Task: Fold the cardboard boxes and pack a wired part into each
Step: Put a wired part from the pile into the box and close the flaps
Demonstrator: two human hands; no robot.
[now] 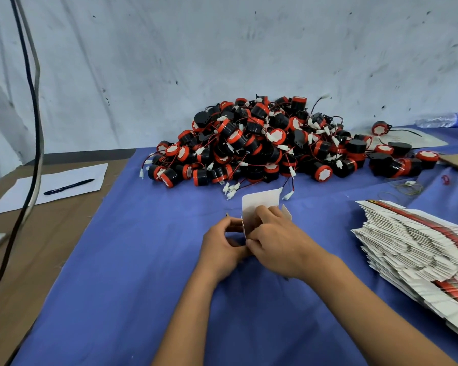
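- The left hand (pixel 224 245) pinches the near left side of the small white box (pixel 259 207), its grip curled round a brown flap; the right hand (pixel 273 243) has its grip pressed on the front panel with fingers curled over it, so both hands hold the one box just above the blue cloth (pixel 117 260) on the bench
- The box looks only half formed, with its top flap upright and a side flap sticking out to the right; if the right fingers press too hard, the panel could crease in the wrong place and the flaps would not tuck
- A loose left pinch could let the box spring flat again, since folded card tends to reopen
- The pile of red and black wired parts (pixel 262 143) lies just beyond the box, and some white plugs (pixel 232 190) trail close to the raised flap; a wire might snag on it, or drag several tangled parts along when one is lifted
- The stack of flat boxes (pixel 413 247) leans in a fanned slope at the right, near the right forearm; an elbow swing could knock it sliding
- How the bottom of the box is closed cannot be seen, so a part could drop through if it is not locked
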